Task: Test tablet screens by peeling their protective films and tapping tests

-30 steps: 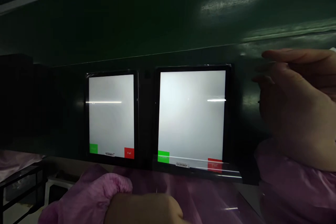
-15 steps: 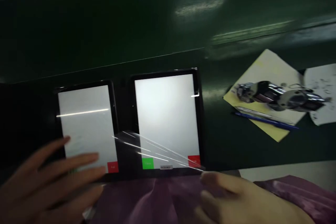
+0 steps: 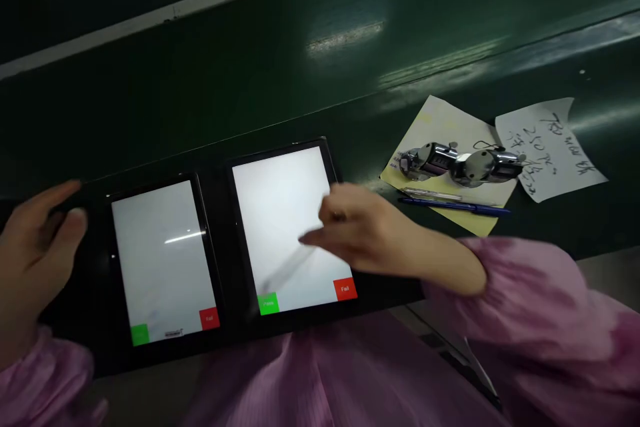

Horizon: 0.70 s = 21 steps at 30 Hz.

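Two black-framed tablets lie side by side on the dark green belt, each with a pale, blank screen, a green button and a red Fail button. My right hand (image 3: 357, 227) is blurred over the lower right of the right tablet (image 3: 277, 213), its fingers bunched above the screen. A faint grey streak lies beneath them, and I cannot tell what it is. My left hand (image 3: 40, 243) has its fingers apart at the outer edge of the left tablet (image 3: 160, 253).
Beyond the tablets, two chrome hand tally counters (image 3: 430, 161) rest on yellow paper (image 3: 450, 123), beside a handwritten white note (image 3: 550, 147). A blue pen (image 3: 455, 207) and a silver pen (image 3: 430, 194) lie below them. Pink sleeves cover my forearms.
The view has tilted down and swung, bringing the papers fully into view. My left hand has moved up to the left tablet's outer edge, and my right hand has moved onto the right tablet.
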Each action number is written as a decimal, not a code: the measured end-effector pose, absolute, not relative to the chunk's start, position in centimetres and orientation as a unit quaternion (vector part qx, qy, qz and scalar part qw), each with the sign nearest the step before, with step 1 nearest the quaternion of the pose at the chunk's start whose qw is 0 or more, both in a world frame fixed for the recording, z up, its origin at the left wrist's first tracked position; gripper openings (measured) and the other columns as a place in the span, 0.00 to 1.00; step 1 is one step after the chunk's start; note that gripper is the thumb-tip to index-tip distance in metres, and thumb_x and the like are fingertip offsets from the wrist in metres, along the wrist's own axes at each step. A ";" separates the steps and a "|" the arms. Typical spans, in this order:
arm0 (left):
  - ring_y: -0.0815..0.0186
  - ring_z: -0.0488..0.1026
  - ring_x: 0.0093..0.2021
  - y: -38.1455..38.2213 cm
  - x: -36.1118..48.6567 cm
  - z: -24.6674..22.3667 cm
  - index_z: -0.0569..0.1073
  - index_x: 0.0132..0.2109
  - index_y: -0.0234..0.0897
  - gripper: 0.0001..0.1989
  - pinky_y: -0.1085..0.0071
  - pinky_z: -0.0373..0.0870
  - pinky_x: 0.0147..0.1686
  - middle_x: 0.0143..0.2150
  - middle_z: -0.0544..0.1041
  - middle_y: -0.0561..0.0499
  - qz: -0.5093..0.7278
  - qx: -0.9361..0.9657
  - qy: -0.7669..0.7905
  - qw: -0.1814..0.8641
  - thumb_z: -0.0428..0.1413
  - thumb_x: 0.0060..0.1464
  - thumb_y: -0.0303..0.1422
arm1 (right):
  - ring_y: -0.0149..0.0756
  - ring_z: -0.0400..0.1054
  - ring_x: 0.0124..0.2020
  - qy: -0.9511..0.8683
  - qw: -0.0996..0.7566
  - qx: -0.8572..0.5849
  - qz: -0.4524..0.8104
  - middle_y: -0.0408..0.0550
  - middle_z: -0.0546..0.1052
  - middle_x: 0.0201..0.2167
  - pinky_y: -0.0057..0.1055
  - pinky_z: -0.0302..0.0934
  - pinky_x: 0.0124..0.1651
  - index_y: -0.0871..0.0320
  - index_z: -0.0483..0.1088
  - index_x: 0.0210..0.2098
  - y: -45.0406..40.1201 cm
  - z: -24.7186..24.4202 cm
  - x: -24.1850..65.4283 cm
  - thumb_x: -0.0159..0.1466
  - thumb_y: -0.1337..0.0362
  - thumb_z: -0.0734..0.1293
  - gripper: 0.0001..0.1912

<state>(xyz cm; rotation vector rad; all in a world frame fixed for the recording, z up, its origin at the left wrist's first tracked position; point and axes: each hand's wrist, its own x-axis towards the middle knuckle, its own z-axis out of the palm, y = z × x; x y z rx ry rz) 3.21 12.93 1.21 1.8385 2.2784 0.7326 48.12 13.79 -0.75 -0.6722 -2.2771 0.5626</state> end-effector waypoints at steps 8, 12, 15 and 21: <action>0.50 0.65 0.75 4.2 4.0 -4.8 0.77 0.60 0.46 0.32 0.51 0.57 0.77 0.67 0.77 0.50 0.526 0.376 0.708 0.285 0.52 0.62 0.63 | 0.31 0.63 0.30 -0.606 0.548 -0.414 0.401 0.44 0.74 0.34 0.34 0.58 0.35 0.55 0.82 0.38 21.2 -2.9 48.5 0.64 0.64 0.77 0.03; 0.49 0.65 0.74 5.0 6.3 -4.7 0.78 0.57 0.44 0.29 0.51 0.58 0.77 0.67 0.77 0.49 0.526 0.388 0.699 0.290 0.48 0.67 0.58 | 0.32 0.63 0.30 -0.569 0.565 -0.437 0.408 0.43 0.73 0.33 0.34 0.58 0.34 0.54 0.81 0.38 20.2 -3.2 49.7 0.63 0.59 0.76 0.06; 0.49 0.65 0.74 5.8 7.2 -4.0 0.75 0.60 0.46 0.28 0.49 0.61 0.76 0.71 0.72 0.48 0.449 0.426 0.727 0.296 0.46 0.69 0.57 | 0.33 0.62 0.31 -0.547 0.573 -0.455 0.407 0.43 0.73 0.33 0.34 0.58 0.34 0.54 0.80 0.38 19.5 -3.4 50.3 0.64 0.57 0.76 0.08; 0.48 0.70 0.69 11.9 9.5 0.5 0.77 0.58 0.43 0.21 0.45 0.67 0.70 0.67 0.75 0.46 0.250 0.619 0.732 0.134 0.57 0.67 0.49 | 0.33 0.62 0.32 -0.547 0.576 -0.461 0.394 0.44 0.72 0.34 0.34 0.59 0.36 0.54 0.80 0.39 19.1 -3.5 50.9 0.64 0.55 0.75 0.10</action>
